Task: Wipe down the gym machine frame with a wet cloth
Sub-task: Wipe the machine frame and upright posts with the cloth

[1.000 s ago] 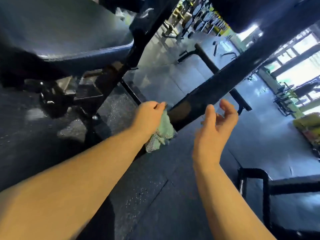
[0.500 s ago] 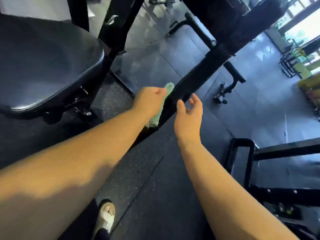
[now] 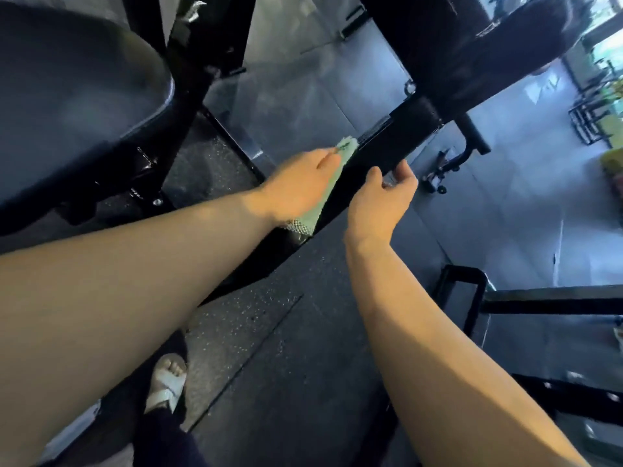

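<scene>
Two hands meet mid-frame: the left hand (image 3: 296, 187) presses the green cloth (image 3: 320, 207) flat on the frame bar (image 3: 399, 136), while the right hand (image 3: 381, 203) grips its edge. Unpinched, the cloth may slip off.

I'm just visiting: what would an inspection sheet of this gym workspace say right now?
Surface: speckled rubber floor.
Job's things: green cloth lies along the black frame beam.
Clutter: nothing seen.
Grips: left hand presses the cloth flat on the beam; right hand curls at the beam's edge, hold unclear.
Cables: nothing seen.
Surroundings: padded seat at left, sandalled foot below, bright windows far right.
</scene>
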